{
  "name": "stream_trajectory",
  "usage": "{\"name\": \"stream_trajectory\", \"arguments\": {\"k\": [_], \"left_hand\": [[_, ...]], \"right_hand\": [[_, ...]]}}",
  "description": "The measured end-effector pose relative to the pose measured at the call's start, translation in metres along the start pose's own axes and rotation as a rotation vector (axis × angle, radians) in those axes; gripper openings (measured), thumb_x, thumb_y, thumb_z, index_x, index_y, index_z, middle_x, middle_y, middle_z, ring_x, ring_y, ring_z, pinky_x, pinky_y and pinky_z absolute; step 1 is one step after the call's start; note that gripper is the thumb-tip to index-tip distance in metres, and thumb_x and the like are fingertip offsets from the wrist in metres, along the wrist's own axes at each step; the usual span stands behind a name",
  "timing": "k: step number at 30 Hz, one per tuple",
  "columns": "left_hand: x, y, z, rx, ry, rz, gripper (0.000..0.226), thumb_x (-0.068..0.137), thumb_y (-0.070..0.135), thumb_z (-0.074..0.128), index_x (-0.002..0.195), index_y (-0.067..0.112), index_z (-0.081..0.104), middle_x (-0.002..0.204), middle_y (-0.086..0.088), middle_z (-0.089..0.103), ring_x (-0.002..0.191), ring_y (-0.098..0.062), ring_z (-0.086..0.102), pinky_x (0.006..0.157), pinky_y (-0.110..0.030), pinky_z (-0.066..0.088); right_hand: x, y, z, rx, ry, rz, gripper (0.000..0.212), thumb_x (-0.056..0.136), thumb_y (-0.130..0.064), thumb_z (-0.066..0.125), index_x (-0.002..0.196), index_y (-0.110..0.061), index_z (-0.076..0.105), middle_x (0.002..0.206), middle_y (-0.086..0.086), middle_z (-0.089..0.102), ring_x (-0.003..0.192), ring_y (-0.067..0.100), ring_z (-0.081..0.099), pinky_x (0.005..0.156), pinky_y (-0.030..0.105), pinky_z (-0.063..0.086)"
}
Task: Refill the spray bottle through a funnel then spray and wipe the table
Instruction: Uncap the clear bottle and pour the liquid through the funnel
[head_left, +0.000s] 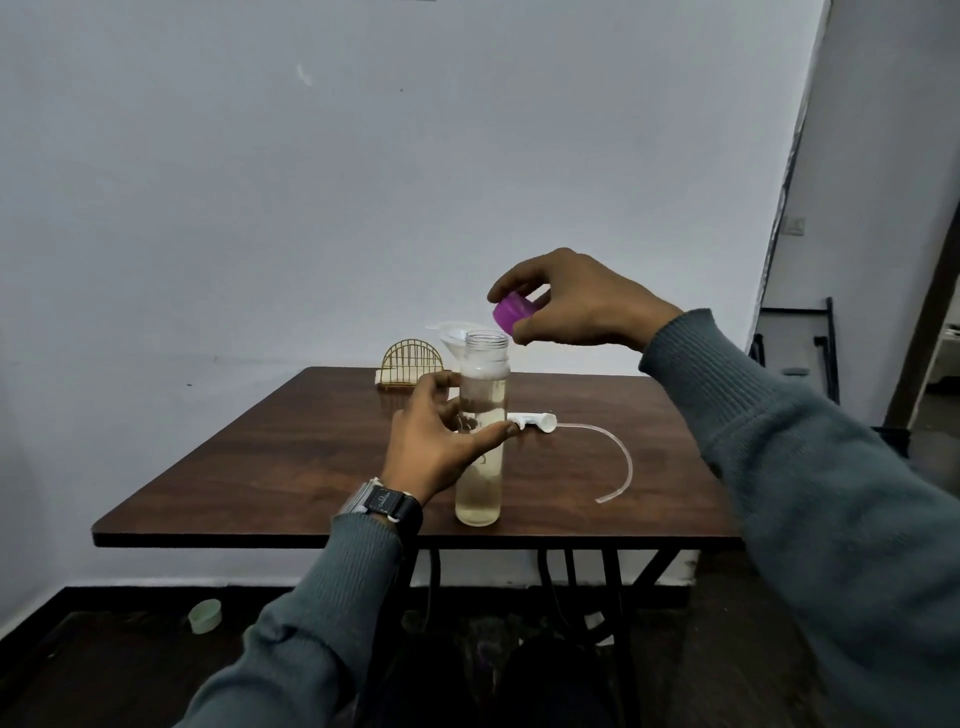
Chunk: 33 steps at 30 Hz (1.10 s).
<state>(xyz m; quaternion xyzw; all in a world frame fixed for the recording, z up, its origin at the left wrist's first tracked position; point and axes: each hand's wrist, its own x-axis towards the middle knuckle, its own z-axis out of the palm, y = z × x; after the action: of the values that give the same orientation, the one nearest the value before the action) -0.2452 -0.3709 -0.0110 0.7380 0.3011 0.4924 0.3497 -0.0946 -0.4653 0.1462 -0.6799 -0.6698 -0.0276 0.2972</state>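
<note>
While the left hand (441, 441) wraps the clear bottle (480, 483) at frame centre, the right hand (576, 306) pinches its purple cap (514, 310) just above: uncapping, seemingly, before a steady pour through the funnel (451, 332).

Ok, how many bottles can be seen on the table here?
1: the clear bottle stands near the front edge of the table, gripped by the left hand. The funnel behind it may sit in a second one, hidden.

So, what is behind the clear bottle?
A white funnel rises behind the clear bottle, and a white spray head lies on the table there. The bottle covers the funnel's stem and whatever holds it.
</note>
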Motion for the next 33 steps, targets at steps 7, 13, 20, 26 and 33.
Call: {"name": "stream_trajectory", "arguments": {"k": [7,13,20,26,33], "left_hand": [[-0.003,0.002,0.001,0.007,0.018,-0.002,0.075,0.059,0.044,0.097,0.120,0.028,0.056,0.089,0.020,0.077,0.084,0.000,0.073,0.081,-0.027,0.059],[-0.005,0.001,0.001,0.003,0.029,0.001,0.080,0.058,0.046,0.096,0.124,0.028,0.055,0.095,0.017,0.076,0.086,0.002,0.072,0.075,-0.017,0.057],[-0.006,-0.007,0.006,-0.014,0.057,0.024,0.084,0.058,0.052,0.095,0.127,0.030,0.053,0.105,0.012,0.075,0.096,0.001,0.071,0.087,-0.028,0.060],[-0.009,-0.003,0.008,-0.007,0.077,0.020,0.078,0.062,0.048,0.094,0.125,0.031,0.052,0.106,0.011,0.073,0.093,0.009,0.069,0.083,-0.014,0.056],[-0.018,-0.001,0.016,-0.096,0.167,0.052,0.084,0.063,0.040,0.096,0.134,0.025,0.052,0.117,0.007,0.072,0.102,0.006,0.068,0.078,-0.004,0.051]], "right_hand": [[-0.030,0.059,0.038,0.342,0.200,0.152,0.054,0.076,-0.005,0.078,0.123,-0.029,0.069,0.120,-0.003,0.067,0.100,0.017,0.072,0.086,0.027,0.056],[-0.057,0.094,0.114,0.403,0.152,0.357,0.045,0.069,-0.022,0.088,0.109,-0.031,0.069,0.109,-0.004,0.075,0.100,0.012,0.071,0.094,0.036,0.059],[-0.076,0.103,0.154,0.205,0.064,0.433,0.044,0.079,-0.037,0.085,0.119,-0.022,0.073,0.100,-0.005,0.074,0.094,0.009,0.068,0.081,0.024,0.051],[-0.081,0.100,0.152,0.036,-0.041,0.387,0.068,0.085,-0.037,0.078,0.146,-0.023,0.053,0.142,0.003,0.059,0.130,0.020,0.057,0.100,0.027,0.044],[-0.085,0.066,0.143,0.185,0.056,0.266,0.097,0.080,-0.037,0.079,0.160,-0.030,0.025,0.161,-0.003,0.034,0.147,0.017,0.039,0.115,0.037,0.040]]}}
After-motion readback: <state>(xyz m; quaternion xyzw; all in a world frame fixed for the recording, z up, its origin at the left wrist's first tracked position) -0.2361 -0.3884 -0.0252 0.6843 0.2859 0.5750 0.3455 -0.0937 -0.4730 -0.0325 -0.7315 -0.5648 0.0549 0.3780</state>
